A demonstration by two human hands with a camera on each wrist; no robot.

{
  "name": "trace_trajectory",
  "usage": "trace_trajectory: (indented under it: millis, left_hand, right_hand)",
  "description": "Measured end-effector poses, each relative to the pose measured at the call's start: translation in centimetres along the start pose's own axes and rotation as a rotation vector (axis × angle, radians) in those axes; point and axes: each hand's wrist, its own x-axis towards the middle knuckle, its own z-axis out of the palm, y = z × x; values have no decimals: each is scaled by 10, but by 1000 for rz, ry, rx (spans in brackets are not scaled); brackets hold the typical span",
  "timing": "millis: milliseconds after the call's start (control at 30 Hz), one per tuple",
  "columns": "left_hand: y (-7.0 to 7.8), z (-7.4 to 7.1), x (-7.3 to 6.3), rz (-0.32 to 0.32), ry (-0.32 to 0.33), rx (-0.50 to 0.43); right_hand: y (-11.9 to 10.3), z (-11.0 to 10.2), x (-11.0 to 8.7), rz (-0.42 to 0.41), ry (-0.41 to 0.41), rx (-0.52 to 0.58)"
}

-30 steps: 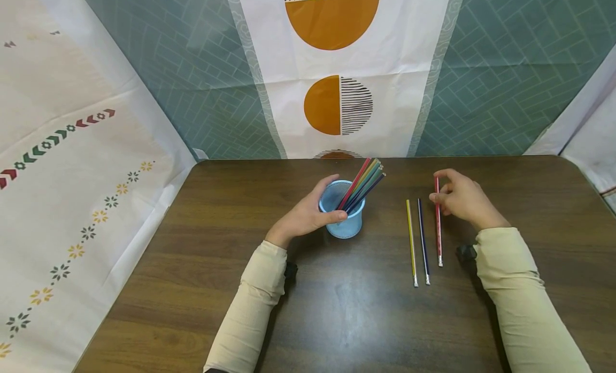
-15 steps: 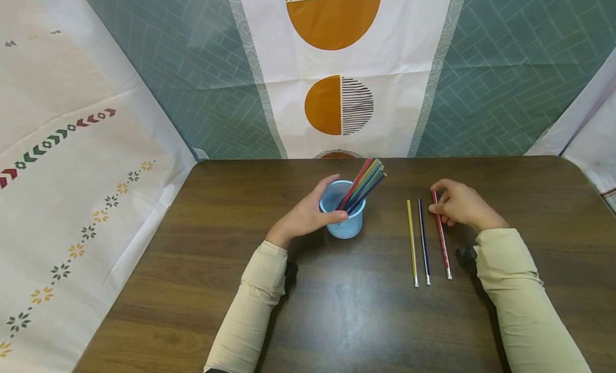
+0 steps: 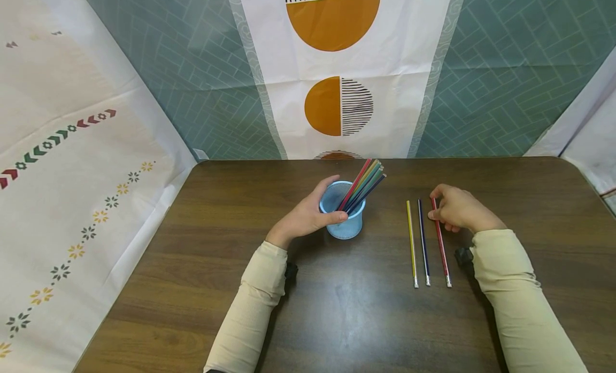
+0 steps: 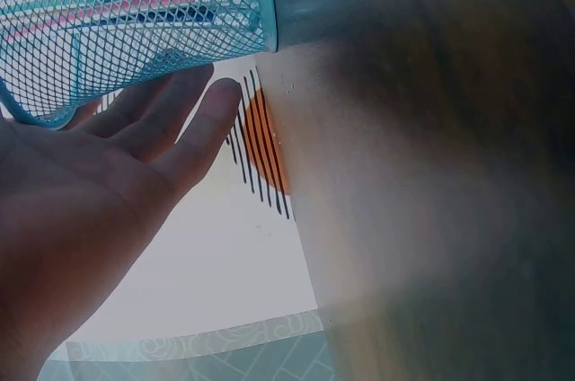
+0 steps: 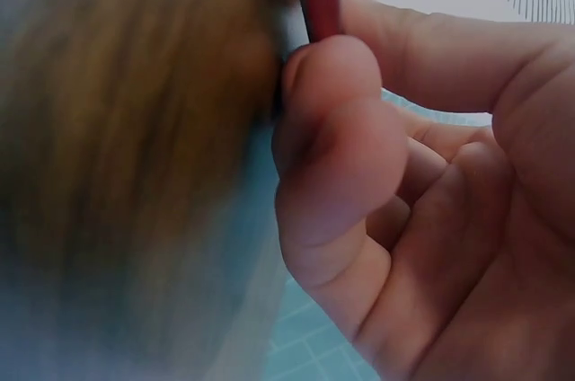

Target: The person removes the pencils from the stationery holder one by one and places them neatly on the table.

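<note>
Red paint covers the pencil that the right hand pinches near its far end between thumb and forefinger; its eraser end points toward the person. Left of it, just apart, lie a dark blue pencil and a yellow pencil, roughly side by side. Further left, a light blue mesh cup stands upright with a bundle of coloured pencils leaning over its right rim. The left hand holds this cup in a wide grip, thumb across the near side.

All this is on a brown wood-grained table with rounded far corners. Behind the far edge hangs a green brick-patterned cloth with a white panel of ochre half-circles; a white printed cloth runs along the left edge.

Compared with a second ago, the red pencil has slid toward the person and turned slightly, its eraser end now about level with the other two; cup and left hand have stayed.

The cup sits nearer the far edge than the left one. Wood stretches between cup and yellow pencil, and from the right hand to the right edge.
</note>
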Motion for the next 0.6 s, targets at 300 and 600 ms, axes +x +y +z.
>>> trace_trajectory:
  millis: [300, 600]
  left_hand:
    - [0, 0, 0, -5, 7, 14]
    - [1, 0, -1, -7, 5, 14]
  right_hand:
    - [0, 1, 0, 7, -4, -13]
    - [-16, -2, -1, 13, 79, -55]
